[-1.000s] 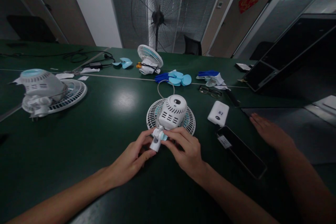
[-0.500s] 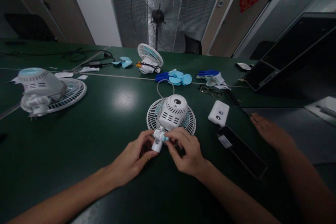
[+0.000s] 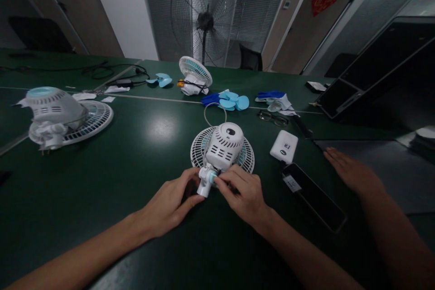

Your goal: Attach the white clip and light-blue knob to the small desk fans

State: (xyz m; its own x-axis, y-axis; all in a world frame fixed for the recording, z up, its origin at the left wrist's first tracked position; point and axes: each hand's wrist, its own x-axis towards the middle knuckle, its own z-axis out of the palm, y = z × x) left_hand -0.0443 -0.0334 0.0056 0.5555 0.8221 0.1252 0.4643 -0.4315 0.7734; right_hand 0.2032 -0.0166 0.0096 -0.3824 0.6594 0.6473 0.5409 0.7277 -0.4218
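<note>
A small white desk fan (image 3: 222,145) lies face down on the green table (image 3: 136,163), its motor housing up and its grille flat. My left hand (image 3: 170,206) is closed round the fan's white mounting neck (image 3: 204,183). My right hand (image 3: 243,192) pinches a small light-blue knob (image 3: 212,177) on the side of that neck. Another person's hand (image 3: 350,172) rests flat on the table at the right.
A second fan (image 3: 57,115) lies at the left and a third (image 3: 194,74) at the back. Blue fan blades (image 3: 233,101), blue gloves (image 3: 272,96), glasses (image 3: 272,118), a white power bank (image 3: 284,146) and a black phone (image 3: 312,195) lie nearby. A large floor fan (image 3: 205,13) stands behind.
My right fingers have shifted on the blue knob at the fan's neck. My left hand keeps its hold. The other person's hand has stayed put.
</note>
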